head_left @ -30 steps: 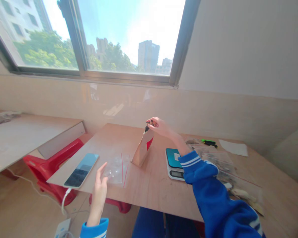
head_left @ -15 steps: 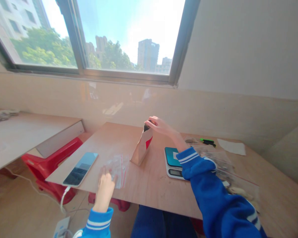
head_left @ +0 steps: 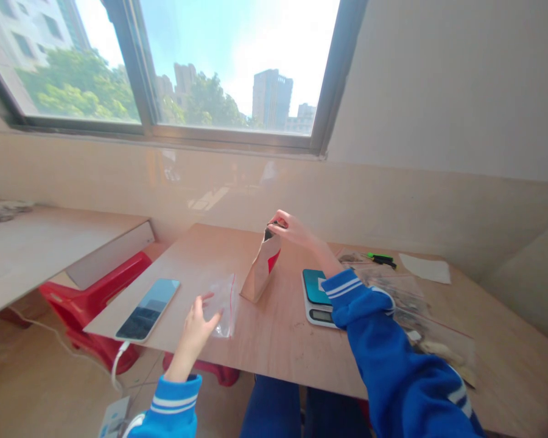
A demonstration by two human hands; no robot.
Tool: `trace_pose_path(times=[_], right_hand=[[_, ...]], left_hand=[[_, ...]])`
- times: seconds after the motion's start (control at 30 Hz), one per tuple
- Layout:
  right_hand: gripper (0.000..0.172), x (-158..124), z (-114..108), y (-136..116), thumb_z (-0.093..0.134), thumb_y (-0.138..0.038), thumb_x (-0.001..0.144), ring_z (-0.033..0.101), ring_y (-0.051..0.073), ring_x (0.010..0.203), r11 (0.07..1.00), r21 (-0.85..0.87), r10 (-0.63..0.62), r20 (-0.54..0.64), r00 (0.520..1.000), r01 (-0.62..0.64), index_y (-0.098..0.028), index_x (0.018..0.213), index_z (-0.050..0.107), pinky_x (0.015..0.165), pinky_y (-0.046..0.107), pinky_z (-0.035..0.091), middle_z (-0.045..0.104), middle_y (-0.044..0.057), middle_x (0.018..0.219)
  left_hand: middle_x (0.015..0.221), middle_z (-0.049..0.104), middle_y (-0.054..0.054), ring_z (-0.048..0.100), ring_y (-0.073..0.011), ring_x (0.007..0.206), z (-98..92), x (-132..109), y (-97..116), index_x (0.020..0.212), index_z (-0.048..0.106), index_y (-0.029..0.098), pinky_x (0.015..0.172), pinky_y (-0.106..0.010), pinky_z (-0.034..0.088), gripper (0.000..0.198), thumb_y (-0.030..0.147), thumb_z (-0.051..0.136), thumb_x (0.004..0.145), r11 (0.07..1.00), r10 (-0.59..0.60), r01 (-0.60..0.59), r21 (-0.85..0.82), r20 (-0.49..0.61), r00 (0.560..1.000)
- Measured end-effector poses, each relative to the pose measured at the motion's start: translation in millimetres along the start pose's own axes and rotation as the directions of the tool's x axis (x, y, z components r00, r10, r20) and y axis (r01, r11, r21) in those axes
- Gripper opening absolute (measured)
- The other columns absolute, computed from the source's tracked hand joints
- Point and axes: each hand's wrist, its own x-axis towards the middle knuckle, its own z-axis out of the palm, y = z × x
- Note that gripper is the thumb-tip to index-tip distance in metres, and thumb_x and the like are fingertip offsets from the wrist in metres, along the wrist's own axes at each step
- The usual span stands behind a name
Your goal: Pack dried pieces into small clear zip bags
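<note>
My right hand pinches the top of a brown paper bag with a red patch, which stands upright in the middle of the plywood table. A dark object shows at the bag's mouth under my fingers. My left hand grips a clear zip bag with a red seal line, raising its near edge off the table just left of the paper bag. Both sleeves are blue with white stripes.
A phone on a white cable lies at the table's left edge. A small digital scale sits right of the paper bag. Clear bags of items, a green marker and a paper slip lie to the right. Red stools stand below.
My left hand came up from the table edge onto the clear zip bag and took hold of it, tilting it up. My right hand stayed on the paper bag's top.
</note>
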Motion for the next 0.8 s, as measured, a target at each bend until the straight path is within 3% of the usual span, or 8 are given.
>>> trace_pose_path(times=[0.1, 0.2, 0.3, 0.43, 0.53, 0.63, 0.8], right_hand=[[0.014, 0, -3, -2, 0.056, -0.031, 0.078, 0.043, 0.012, 0.062, 0.999, 0.049, 0.01, 0.052, 0.999, -0.013, -0.018, 0.074, 0.055, 0.056, 0.025, 0.032, 0.047, -0.005, 0.066], [0.01, -1, -5, -2, 0.054, -0.025, 0.077, 0.051, 0.014, 0.071, 0.993, 0.117, -0.025, 0.104, 0.994, 0.012, -0.017, 0.079, 0.06, 0.064, 0.025, 0.038, 0.056, -0.001, 0.075], [0.017, -3, -6, 0, 0.048, -0.017, 0.076, 0.055, 0.016, 0.082, 0.993, 0.089, -0.092, 0.133, 0.987, 0.08, -0.016, 0.078, 0.065, 0.074, 0.027, 0.043, 0.058, 0.003, 0.085], [0.026, -1, -5, 0, 0.043, -0.01, 0.074, 0.054, 0.014, 0.077, 0.99, -0.084, -0.094, 0.191, 0.977, 0.111, -0.014, 0.071, 0.068, 0.069, 0.025, 0.043, 0.054, 0.005, 0.089], [0.026, 2, -3, -4, 0.044, -0.007, 0.074, 0.052, 0.013, 0.07, 0.974, -0.208, -0.046, 0.222, 0.974, 0.093, -0.013, 0.073, 0.069, 0.063, 0.023, 0.04, 0.057, 0.005, 0.085], [0.021, 4, -3, -11, 0.049, -0.011, 0.078, 0.053, 0.012, 0.067, 0.948, -0.311, 0.009, 0.218, 0.976, 0.061, -0.013, 0.079, 0.07, 0.059, 0.022, 0.037, 0.064, 0.005, 0.081], [0.021, 6, -6, -26, 0.053, -0.025, 0.085, 0.056, 0.012, 0.064, 0.919, -0.394, 0.15, 0.268, 0.952, -0.034, -0.013, 0.087, 0.071, 0.053, 0.022, 0.034, 0.072, 0.006, 0.083]], left_hand=[[0.116, 0.062, -0.02, 0.056, -0.035, 0.115, 9.7, 0, -2, 0.108, 0.057, 0.011, 0.094, -0.051, 0.046, 0.037, 0.034, 0.056, 0.078, 0.983, 0.041, -0.041, 0.177, 0.001, 0.999], [0.135, 0.046, -0.027, 0.038, -0.0412, 0.131, 17.2, -5, 6, 0.105, 0.06, 0.008, 0.101, -0.058, 0.037, 0.032, 0.028, 0.052, 0.083, 0.941, 0.146, -0.104, 0.321, -0.108, 0.983], [0.13, 0.046, -0.029, 0.042, -0.0378, 0.127, 19.0, -9, 17, 0.106, 0.061, 0.004, 0.103, -0.053, 0.037, 0.029, 0.018, 0.046, 0.086, 0.9, 0.209, -0.136, 0.414, -0.135, 0.969], [0.136, 0.05, -0.016, 0.049, -0.0263, 0.124, 21.3, -4, 24, 0.124, 0.058, 0.015, 0.106, -0.043, 0.037, 0.047, 0.004, 0.034, 0.085, 0.87, 0.219, -0.262, 0.418, 0.149, 0.964], [0.154, 0.034, -0.013, 0.03, -0.0278, 0.142, 28.7, 4, 21, 0.146, 0.037, 0.015, 0.112, -0.043, 0.03, 0.065, 0.003, 0.036, 0.081, 0.84, 0.059, -0.23, 0.492, 0.338, 0.939], [0.157, 0.029, -0.014, 0.022, -0.0321, 0.145, 34.2, 10, 18, 0.148, 0.032, 0.011, 0.115, -0.047, 0.023, 0.067, 0.005, 0.034, 0.082, 0.824, -0.037, -0.206, 0.528, 0.414, 0.91], [0.157, 0.028, -0.008, 0.021, -0.0271, 0.145, 30.7, 12, 18, 0.148, 0.034, 0.016, 0.116, -0.044, 0.022, 0.065, 0.008, 0.027, 0.084, 0.826, -0.048, -0.229, 0.515, 0.469, 0.882]])
